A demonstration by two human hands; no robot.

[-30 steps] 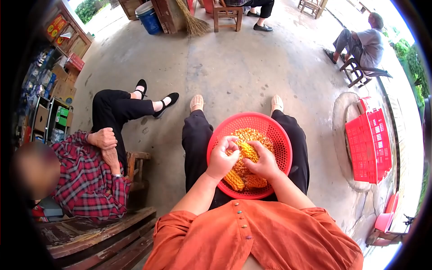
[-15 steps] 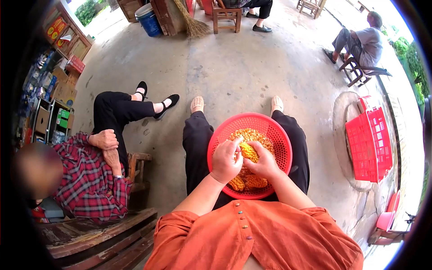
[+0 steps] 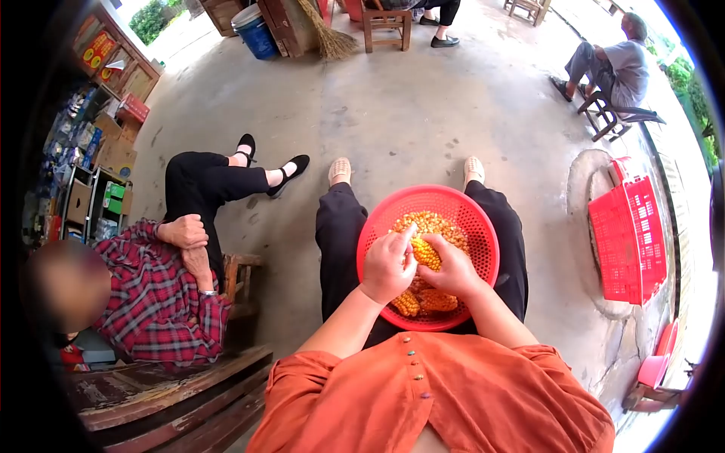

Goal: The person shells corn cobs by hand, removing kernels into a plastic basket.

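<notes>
A yellow corn cob (image 3: 426, 255) is held between my two hands above a red perforated basket (image 3: 489, 257) on my lap. My left hand (image 3: 387, 266) is closed at the cob's left side, its fingers partly hiding the cob. My right hand (image 3: 453, 267) wraps the cob's right and lower side, thumb and fingers bent round it. Loose corn kernels (image 3: 432, 221) cover part of the basket floor. Nearer to me in the basket lie a corn cob (image 3: 406, 304) and a more orange cob (image 3: 438, 300), both below my wrists.
At left a person in a plaid shirt (image 3: 162, 294) sits by a wooden bench (image 3: 174, 389). A red crate (image 3: 628, 241) stands on the right. Further off are a seated person (image 3: 623, 72), a broom (image 3: 332, 38), a blue bucket (image 3: 257, 36) and a wooden chair (image 3: 387, 32).
The whole view has shifted slightly, so the scene sits a little further right. Both hands stay on the cob, with only small finger movement.
</notes>
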